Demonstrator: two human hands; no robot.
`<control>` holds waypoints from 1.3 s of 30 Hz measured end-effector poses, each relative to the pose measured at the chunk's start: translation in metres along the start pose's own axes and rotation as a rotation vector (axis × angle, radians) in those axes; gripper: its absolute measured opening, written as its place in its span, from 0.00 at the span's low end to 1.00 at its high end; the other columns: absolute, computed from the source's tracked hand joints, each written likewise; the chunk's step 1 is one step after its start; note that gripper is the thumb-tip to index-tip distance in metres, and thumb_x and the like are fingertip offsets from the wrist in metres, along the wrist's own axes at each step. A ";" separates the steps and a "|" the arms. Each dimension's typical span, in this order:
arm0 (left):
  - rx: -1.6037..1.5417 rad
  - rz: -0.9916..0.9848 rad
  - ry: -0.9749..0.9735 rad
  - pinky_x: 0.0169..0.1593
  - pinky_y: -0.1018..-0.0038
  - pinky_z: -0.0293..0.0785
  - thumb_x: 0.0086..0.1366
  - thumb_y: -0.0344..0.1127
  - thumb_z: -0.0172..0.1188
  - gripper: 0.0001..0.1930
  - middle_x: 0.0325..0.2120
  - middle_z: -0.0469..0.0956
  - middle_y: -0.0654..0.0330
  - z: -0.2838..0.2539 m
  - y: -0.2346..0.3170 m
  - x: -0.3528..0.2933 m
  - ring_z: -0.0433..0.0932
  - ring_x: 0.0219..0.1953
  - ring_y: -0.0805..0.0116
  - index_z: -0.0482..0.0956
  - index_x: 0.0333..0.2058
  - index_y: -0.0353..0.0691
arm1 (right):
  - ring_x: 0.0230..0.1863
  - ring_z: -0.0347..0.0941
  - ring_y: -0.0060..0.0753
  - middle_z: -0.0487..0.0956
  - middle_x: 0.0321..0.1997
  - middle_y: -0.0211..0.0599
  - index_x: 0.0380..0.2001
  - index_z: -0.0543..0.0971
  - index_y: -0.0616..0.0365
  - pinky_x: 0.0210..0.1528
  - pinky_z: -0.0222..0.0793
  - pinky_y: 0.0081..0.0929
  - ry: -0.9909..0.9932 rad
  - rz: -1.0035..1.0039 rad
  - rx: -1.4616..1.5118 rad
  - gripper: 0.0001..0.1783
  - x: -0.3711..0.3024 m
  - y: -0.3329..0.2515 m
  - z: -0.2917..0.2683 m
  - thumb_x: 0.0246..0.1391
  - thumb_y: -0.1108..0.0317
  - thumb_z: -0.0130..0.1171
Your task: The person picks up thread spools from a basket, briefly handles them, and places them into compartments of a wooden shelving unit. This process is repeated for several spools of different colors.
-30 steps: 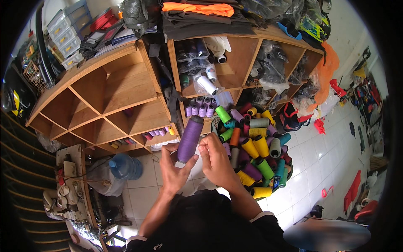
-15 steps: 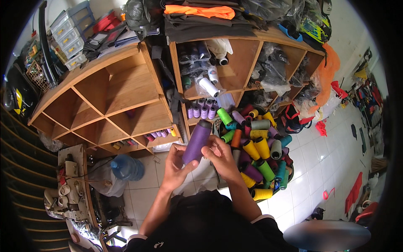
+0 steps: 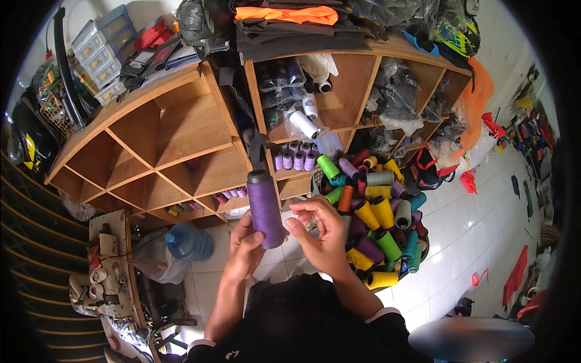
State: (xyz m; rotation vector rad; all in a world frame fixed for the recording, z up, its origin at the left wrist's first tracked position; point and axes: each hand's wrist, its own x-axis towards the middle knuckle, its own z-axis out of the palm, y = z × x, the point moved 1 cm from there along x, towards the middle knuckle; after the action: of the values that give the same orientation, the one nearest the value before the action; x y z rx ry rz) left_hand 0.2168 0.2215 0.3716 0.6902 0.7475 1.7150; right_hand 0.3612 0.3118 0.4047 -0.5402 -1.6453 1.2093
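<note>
Left hand [image 3: 245, 245] wraps the lower end of a purple thread cone [image 3: 265, 207], fingers curled tight round it — cone upright, just tilted, before the wooden shelf unit [image 3: 163, 145]. Right hand [image 3: 321, 233] beside the cone's base, fingertips [image 3: 296, 225] pinched together, thread too fine to see. Pile of coloured spools [image 3: 375, 224] lies to the right.

A cone [image 3: 266, 209] stands upright in the left grip [image 3: 245, 245], the right grip [image 3: 321, 236] just beside it, a basket [image 3: 423, 248] of cones to the right, 2 shelves [image 3: 181, 145] behind, a bottle [image 3: 189, 242] left.
</note>
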 end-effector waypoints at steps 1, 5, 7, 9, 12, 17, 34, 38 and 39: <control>0.079 0.062 0.019 0.54 0.64 0.72 0.61 0.35 0.63 0.27 0.47 0.74 0.54 0.003 0.000 0.000 0.76 0.48 0.62 0.65 0.55 0.33 | 0.36 0.75 0.27 0.78 0.35 0.36 0.40 0.79 0.61 0.39 0.69 0.25 0.018 -0.062 -0.072 0.14 0.004 -0.013 0.002 0.48 0.74 0.68; 0.289 0.202 0.073 0.57 0.69 0.67 0.56 0.22 0.65 0.25 0.47 0.72 0.57 0.009 -0.001 0.000 0.72 0.50 0.69 0.64 0.51 0.36 | 0.34 0.75 0.34 0.78 0.35 0.39 0.38 0.80 0.59 0.35 0.70 0.27 0.115 -0.217 -0.186 0.16 0.005 -0.025 0.013 0.43 0.75 0.70; 0.415 0.299 0.107 0.56 0.69 0.68 0.54 0.19 0.66 0.26 0.47 0.71 0.57 0.017 0.000 0.002 0.72 0.50 0.69 0.63 0.49 0.36 | 0.33 0.75 0.37 0.78 0.32 0.38 0.37 0.81 0.59 0.35 0.70 0.29 0.141 -0.289 -0.240 0.16 0.007 -0.027 0.015 0.41 0.76 0.71; 0.488 0.338 0.109 0.55 0.70 0.69 0.53 0.17 0.67 0.27 0.47 0.70 0.57 0.018 0.001 0.003 0.73 0.50 0.69 0.63 0.48 0.36 | 0.32 0.75 0.37 0.78 0.31 0.38 0.37 0.81 0.59 0.34 0.70 0.29 0.162 -0.308 -0.258 0.15 0.008 -0.028 0.019 0.41 0.77 0.71; 0.558 0.380 0.114 0.54 0.71 0.70 0.52 0.17 0.68 0.27 0.46 0.70 0.56 0.019 0.001 0.003 0.73 0.50 0.69 0.62 0.47 0.35 | 0.31 0.74 0.36 0.77 0.30 0.37 0.35 0.80 0.60 0.32 0.68 0.28 0.158 -0.349 -0.289 0.13 0.007 -0.020 0.020 0.43 0.78 0.69; 0.646 0.385 0.135 0.52 0.72 0.71 0.53 0.19 0.69 0.26 0.44 0.71 0.56 0.023 0.005 0.004 0.74 0.48 0.70 0.62 0.46 0.36 | 0.27 0.69 0.34 0.73 0.29 0.39 0.32 0.74 0.62 0.30 0.64 0.29 0.103 -0.212 -0.175 0.07 0.011 -0.015 0.019 0.51 0.77 0.62; 0.411 0.273 0.120 0.54 0.68 0.70 0.58 0.20 0.63 0.23 0.45 0.73 0.54 0.017 0.008 0.005 0.73 0.50 0.68 0.62 0.48 0.36 | 0.35 0.75 0.34 0.78 0.34 0.38 0.38 0.79 0.62 0.35 0.69 0.27 0.035 -0.253 -0.134 0.11 0.018 -0.014 0.010 0.50 0.75 0.65; 0.448 0.326 0.087 0.55 0.67 0.70 0.59 0.23 0.63 0.24 0.45 0.74 0.53 0.018 0.007 0.003 0.74 0.49 0.65 0.63 0.51 0.34 | 0.33 0.75 0.28 0.78 0.33 0.39 0.39 0.79 0.64 0.36 0.69 0.22 0.097 -0.271 -0.164 0.10 0.017 -0.006 0.015 0.52 0.76 0.64; 0.386 0.298 0.086 0.55 0.66 0.71 0.60 0.25 0.63 0.23 0.45 0.74 0.53 0.014 0.006 0.002 0.75 0.48 0.64 0.64 0.52 0.33 | 0.33 0.76 0.28 0.79 0.34 0.39 0.38 0.79 0.64 0.36 0.70 0.23 0.136 -0.219 -0.134 0.09 0.015 -0.003 0.013 0.53 0.75 0.63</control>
State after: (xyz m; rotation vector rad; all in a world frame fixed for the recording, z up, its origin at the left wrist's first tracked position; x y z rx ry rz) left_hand 0.2231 0.2237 0.3850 1.0388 1.0965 1.8967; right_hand 0.3439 0.3164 0.4142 -0.4991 -1.6298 0.8887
